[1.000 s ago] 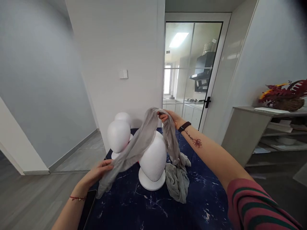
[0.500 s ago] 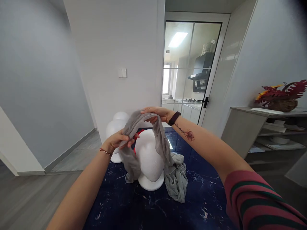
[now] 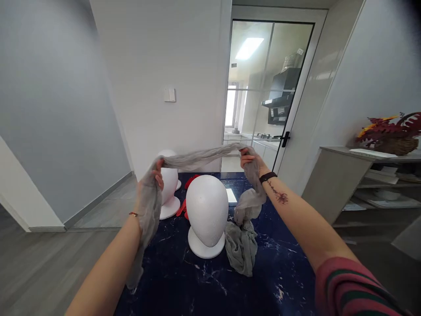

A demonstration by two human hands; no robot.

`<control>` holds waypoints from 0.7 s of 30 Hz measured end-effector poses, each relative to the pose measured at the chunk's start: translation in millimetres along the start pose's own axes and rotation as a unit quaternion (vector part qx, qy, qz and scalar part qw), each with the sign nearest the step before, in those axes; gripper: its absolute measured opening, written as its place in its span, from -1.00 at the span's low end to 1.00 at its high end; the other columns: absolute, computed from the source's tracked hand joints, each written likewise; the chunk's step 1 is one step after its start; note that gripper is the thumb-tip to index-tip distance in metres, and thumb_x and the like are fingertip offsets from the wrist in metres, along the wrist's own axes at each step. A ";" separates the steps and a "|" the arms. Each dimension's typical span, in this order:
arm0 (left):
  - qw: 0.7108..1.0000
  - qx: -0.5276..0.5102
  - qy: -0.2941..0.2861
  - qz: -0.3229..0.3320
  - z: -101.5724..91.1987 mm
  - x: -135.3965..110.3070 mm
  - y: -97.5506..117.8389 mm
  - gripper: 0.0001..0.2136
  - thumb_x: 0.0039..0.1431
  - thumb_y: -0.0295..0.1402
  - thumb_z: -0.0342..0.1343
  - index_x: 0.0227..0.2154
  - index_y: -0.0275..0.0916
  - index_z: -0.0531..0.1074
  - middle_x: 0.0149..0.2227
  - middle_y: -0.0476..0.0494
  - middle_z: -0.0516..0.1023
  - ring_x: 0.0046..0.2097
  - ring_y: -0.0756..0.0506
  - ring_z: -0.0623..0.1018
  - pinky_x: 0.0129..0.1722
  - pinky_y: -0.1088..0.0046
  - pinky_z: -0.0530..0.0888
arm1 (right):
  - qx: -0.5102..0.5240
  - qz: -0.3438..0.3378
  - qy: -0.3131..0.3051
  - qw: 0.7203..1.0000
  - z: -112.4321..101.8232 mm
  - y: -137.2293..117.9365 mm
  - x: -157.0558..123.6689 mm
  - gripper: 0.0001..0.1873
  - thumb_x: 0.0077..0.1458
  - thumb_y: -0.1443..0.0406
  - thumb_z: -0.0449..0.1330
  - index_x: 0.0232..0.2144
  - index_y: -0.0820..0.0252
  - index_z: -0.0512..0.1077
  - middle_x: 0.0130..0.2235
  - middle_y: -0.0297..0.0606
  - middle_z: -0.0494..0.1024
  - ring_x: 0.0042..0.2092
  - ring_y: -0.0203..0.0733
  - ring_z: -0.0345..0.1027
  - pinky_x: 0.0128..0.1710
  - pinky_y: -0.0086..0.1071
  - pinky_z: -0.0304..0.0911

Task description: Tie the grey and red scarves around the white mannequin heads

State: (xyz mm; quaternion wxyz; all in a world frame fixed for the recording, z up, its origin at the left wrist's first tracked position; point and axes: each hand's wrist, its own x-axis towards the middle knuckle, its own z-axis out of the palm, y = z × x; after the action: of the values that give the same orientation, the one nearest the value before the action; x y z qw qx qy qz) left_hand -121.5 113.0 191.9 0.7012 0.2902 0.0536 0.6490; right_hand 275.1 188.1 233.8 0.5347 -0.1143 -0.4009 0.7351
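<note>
A long sheer grey scarf [image 3: 200,159] is stretched between my hands, above and behind a white foam mannequin head [image 3: 208,210]. My left hand [image 3: 156,177] is closed on the scarf at the left, and one end hangs down over my wrist and forearm. At the right, my right hand [image 3: 251,159] grips the scarf too. From there the cloth drops to a bunched heap on the table, right of the head. The foam head stands upright on its round base, and the scarf is apart from it.
More white foam heads [image 3: 169,188] stand at the back left of the dark blue marbled table [image 3: 210,285]. Red cloth [image 3: 183,208] lies behind the front head. Beyond are a glass door [image 3: 256,109] and, at right, a shelf unit [image 3: 342,175] bearing a basket of artificial leaves.
My hands have moved apart, the left one leftward and the right one rightward. The scarf, earlier looped close around the foam head's top and sides, is now pulled out wide and lifted off it.
</note>
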 end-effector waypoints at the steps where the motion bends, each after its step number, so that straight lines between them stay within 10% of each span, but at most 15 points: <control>1: 0.999 -0.032 -0.003 -0.036 -2.2 -3.4 -10.5 -0.63 0.31 -0.45 -0.30 0.10 -0.34 0.24 -0.08 -0.12 0.53 -0.25 0.13 0.54 -0.32 0.77 0.43 | 0.024 -0.003 0.031 0.999 -5.3 12.7 5.9 -0.78 0.20 0.31 -0.07 -0.41 0.23 0.32 -0.58 -0.52 0.43 -0.72 -0.59 0.04 -0.72 -0.75 0.01; 7: 0.967 -0.035 0.137 -0.210 -59.1 -22.3 -65.8 -0.71 0.25 -0.47 -0.16 -0.02 -0.37 0.30 -0.31 -0.16 0.58 -0.40 0.08 0.56 -0.46 0.74 0.47 | 0.039 0.032 0.115 0.992 -52.2 74.7 2.5 -0.81 0.18 0.40 -0.06 -0.39 0.25 0.33 -0.52 -0.44 0.47 -0.70 -0.58 0.10 -0.77 -0.76 0.02; 12: 0.931 0.029 0.200 -0.304 -103.9 -58.8 -71.6 -0.78 0.18 -0.55 -0.13 -0.21 -0.44 0.39 -0.55 -0.19 0.53 -0.56 -0.05 0.55 -0.59 0.55 0.50 | 0.021 0.039 0.154 0.987 -89.1 87.8 -36.1 -0.86 0.16 0.40 0.00 -0.42 0.25 0.32 -0.56 -0.47 0.42 -0.71 -0.56 0.07 -0.78 -0.76 0.02; 21: 0.929 -0.017 0.282 -0.240 -72.8 -85.0 -69.1 -0.83 0.21 -0.51 -0.09 -0.23 -0.37 0.39 -0.51 -0.10 0.52 -0.56 0.05 0.53 -0.57 0.65 0.50 | 0.017 0.073 0.150 0.986 -82.3 100.0 -104.0 -0.84 0.16 0.34 0.02 -0.44 0.22 0.34 -0.67 -0.54 0.27 -0.74 -0.53 -0.04 -0.78 -0.72 0.03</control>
State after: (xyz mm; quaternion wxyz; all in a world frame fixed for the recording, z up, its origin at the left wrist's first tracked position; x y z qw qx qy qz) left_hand -106.6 58.3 73.2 0.7970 0.0620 0.3060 0.5170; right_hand 296.6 124.5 81.8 0.5359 -0.2433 -0.2941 0.7530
